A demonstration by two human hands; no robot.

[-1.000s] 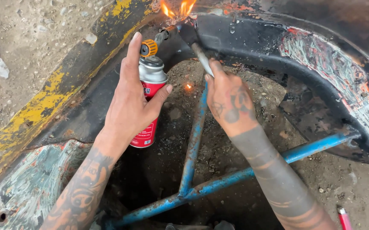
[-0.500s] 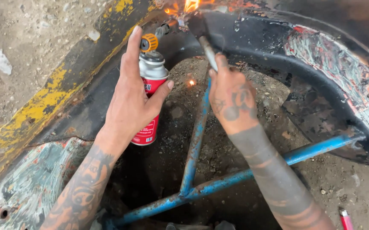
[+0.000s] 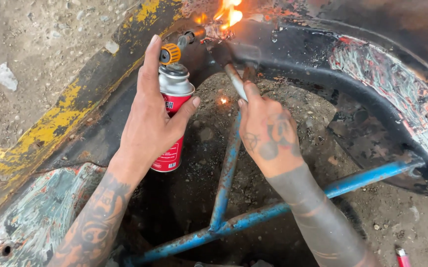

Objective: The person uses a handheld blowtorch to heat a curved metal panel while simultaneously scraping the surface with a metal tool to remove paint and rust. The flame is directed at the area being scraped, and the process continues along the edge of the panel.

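The left hand (image 3: 149, 123) is wrapped around a gas can (image 3: 172, 118), a smooth red cylinder with a silver shoulder, its index finger stretched up alongside the torch head (image 3: 174, 49), which has a ribbed orange knob and a dark nozzle. The nozzle aims at a flame (image 3: 228, 12) licking the charred, flaking edge of a curved black panel (image 3: 303, 69). The right hand (image 3: 270, 133) is clenched on the thin metal handle of a hammer (image 3: 238, 57), whose blunt dark head sits just below the flame, against the panel's edge. Under both hands runs a blue tube frame (image 3: 226, 173), round, scuffed and chipped. The panel arches over a hollow of gritty dirt (image 3: 303, 104), where a small spark (image 3: 223, 100) glows. To the left, worn yellow paint (image 3: 50, 126) peels from the metal beside pebbly ground (image 3: 36, 44).
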